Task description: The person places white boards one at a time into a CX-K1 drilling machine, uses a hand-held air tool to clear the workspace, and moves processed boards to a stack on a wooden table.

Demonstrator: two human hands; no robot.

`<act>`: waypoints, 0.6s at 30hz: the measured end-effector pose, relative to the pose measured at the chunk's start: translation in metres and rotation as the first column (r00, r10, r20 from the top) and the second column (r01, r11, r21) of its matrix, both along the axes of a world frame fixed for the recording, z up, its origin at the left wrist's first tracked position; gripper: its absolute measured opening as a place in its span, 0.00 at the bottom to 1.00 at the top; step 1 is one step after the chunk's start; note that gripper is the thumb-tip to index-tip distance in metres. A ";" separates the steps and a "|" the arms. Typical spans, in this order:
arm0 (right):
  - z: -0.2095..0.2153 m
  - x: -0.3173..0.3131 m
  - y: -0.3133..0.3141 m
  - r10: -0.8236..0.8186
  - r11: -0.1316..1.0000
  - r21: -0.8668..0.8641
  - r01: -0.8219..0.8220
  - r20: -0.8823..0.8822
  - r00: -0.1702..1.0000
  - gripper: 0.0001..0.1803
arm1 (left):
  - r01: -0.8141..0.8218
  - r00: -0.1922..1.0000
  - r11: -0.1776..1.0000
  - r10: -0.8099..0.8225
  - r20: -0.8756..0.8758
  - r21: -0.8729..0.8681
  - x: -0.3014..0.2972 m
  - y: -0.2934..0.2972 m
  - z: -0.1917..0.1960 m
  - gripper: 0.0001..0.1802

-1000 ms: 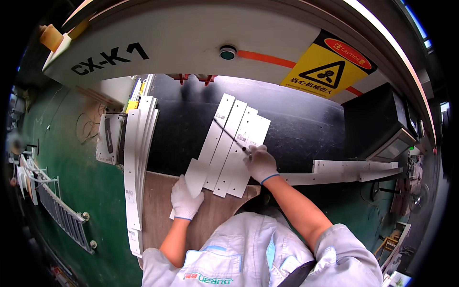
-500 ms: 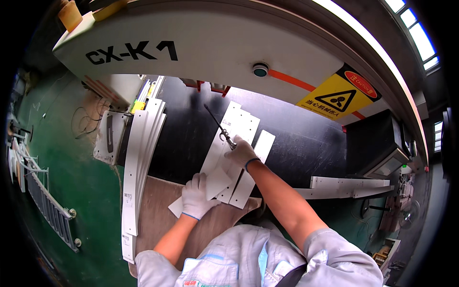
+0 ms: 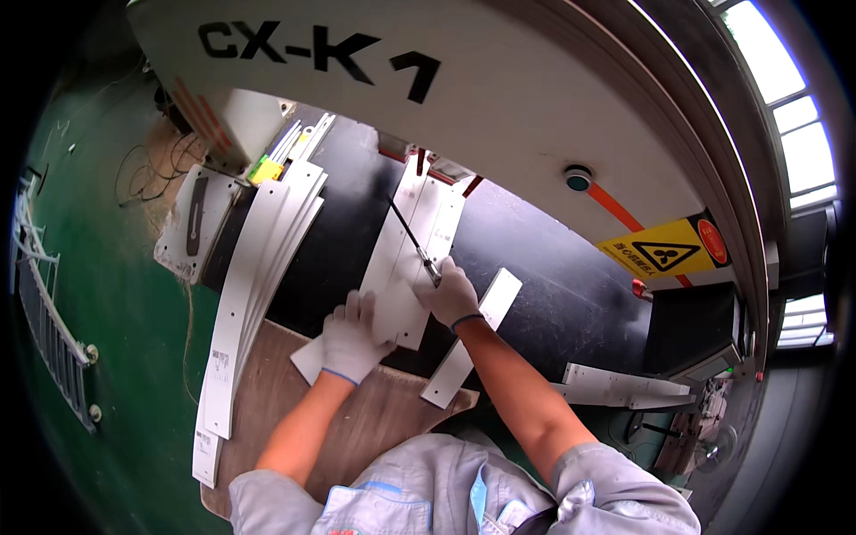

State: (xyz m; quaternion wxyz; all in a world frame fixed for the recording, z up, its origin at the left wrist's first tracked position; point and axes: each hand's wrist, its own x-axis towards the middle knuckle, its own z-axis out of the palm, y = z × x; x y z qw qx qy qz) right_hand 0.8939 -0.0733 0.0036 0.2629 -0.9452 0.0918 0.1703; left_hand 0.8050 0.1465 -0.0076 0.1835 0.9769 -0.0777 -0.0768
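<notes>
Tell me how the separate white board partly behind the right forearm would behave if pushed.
The separate white board is probably stiff, since its edges look straight. It seems unlikely to roll or tip, as it lies flat. It might slide easily, given the sheen of the black tabletop.

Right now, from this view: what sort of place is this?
Likely a workshop or factory floor, perhaps for panels: a large white machine with a yellow warning sign stands over the black worktop, white strips with holes lie overlapped at left, and the gloved right hand holds a long-nosed tool.
</notes>
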 end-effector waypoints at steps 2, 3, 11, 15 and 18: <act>-0.006 0.007 0.011 0.003 1.000 -0.009 -0.003 -0.013 1.000 0.27 | 0.028 0.998 0.998 -0.032 0.060 0.063 0.023 0.007 -0.006 0.58; -0.008 0.008 0.008 0.032 0.996 0.088 -0.029 -0.036 0.999 0.27 | 0.014 0.999 0.998 -0.017 0.048 0.059 0.033 0.012 -0.008 0.58; -0.011 -0.001 0.004 0.235 0.959 0.179 -0.219 -0.075 0.969 0.58 | 0.052 0.958 0.999 -0.055 0.281 0.017 0.089 0.033 -0.026 0.55; 0.016 0.019 0.028 0.243 0.967 -0.011 -0.253 -0.238 0.940 0.79 | 0.052 0.957 0.998 -0.042 0.288 -0.027 0.113 0.026 -0.025 0.53; 0.015 0.036 0.032 0.226 0.965 -0.074 -0.253 -0.265 0.938 0.83 | 0.030 0.950 0.999 -0.016 0.312 -0.040 0.121 0.026 -0.026 0.53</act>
